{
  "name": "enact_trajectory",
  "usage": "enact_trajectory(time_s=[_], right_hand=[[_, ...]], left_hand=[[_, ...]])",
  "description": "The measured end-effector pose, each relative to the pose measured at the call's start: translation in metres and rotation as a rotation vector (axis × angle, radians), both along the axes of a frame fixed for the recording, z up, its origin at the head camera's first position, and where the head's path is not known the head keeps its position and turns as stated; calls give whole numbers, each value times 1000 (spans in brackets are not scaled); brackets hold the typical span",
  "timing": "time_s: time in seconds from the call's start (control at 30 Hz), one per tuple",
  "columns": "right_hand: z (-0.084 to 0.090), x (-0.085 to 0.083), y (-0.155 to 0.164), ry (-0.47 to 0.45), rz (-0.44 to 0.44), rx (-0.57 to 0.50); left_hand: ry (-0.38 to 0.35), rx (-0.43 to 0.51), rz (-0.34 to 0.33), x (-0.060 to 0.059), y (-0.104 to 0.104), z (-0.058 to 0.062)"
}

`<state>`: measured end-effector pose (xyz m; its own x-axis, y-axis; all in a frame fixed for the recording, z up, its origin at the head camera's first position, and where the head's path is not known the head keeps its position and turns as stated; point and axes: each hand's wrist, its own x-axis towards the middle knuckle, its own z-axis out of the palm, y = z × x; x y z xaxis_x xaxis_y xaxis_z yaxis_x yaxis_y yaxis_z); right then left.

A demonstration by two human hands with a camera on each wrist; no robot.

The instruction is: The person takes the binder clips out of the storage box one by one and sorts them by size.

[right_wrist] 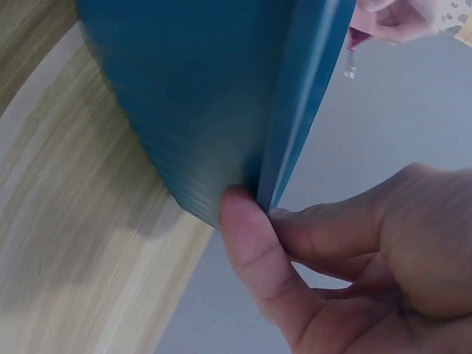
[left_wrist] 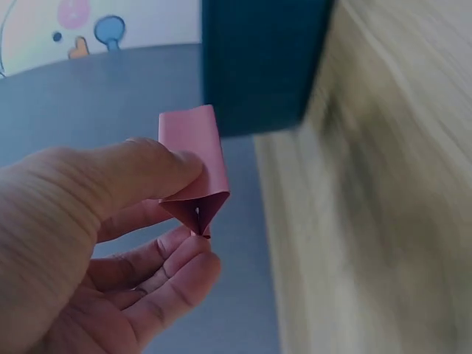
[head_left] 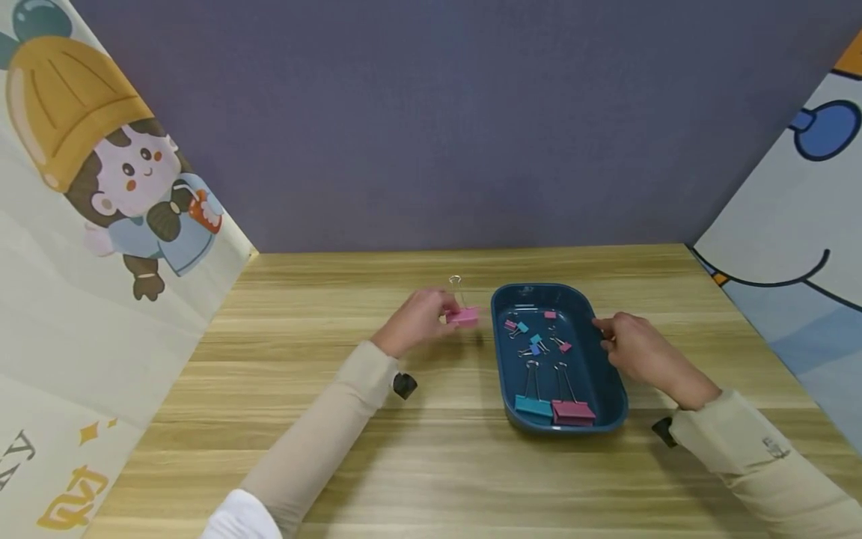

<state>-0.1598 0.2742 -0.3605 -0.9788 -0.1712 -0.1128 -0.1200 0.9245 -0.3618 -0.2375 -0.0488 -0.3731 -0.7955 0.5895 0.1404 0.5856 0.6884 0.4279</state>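
Note:
Left of the tray, my left hand (head_left: 420,318) pinches a large pink binder clip (head_left: 463,317) between thumb and fingers, a wire handle sticking up from it. In the left wrist view the thumb presses on the flat side of the clip (left_wrist: 193,144). My right hand (head_left: 636,348) pinches the right rim of the dark blue tray (head_left: 500,359), thumb and finger on either side of its wall in the right wrist view. Inside the tray lie a large teal binder clip (head_left: 533,406), a large pink one (head_left: 574,412) and several small clips (head_left: 536,340) in pink, teal and blue.
Under everything is a wood-grain table (head_left: 323,419). A grey-blue panel (head_left: 458,135) rises along its far edge. Cartoon-printed walls stand at the left (head_left: 67,314) and right (head_left: 774,217). Each wrist wears a small dark device (head_left: 405,385).

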Motion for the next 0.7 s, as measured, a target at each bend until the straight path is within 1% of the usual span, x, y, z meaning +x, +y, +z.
enact_trajectory(time_s=[0.13, 0.23, 0.33, 0.5, 0.6, 0.7], right_hand=[[0, 0, 1, -3, 1, 3], [0, 0, 1, 2, -3, 5], [0, 0, 1, 6, -10, 9], [0, 1, 1, 1, -14, 8], [-1, 1, 0, 9, -11, 8], [0, 1, -2, 20, -8, 9]], left_hand=[[-76, -36, 39, -9, -3, -10], [-101, -58, 58, -15, -5, -17], [-105, -70, 63, -20, -6, -23], [-76, -97, 32, -29, -7, -32], [-73, -110, 18, -32, -6, -36], [-87, -114, 22, -34, -5, -39]])
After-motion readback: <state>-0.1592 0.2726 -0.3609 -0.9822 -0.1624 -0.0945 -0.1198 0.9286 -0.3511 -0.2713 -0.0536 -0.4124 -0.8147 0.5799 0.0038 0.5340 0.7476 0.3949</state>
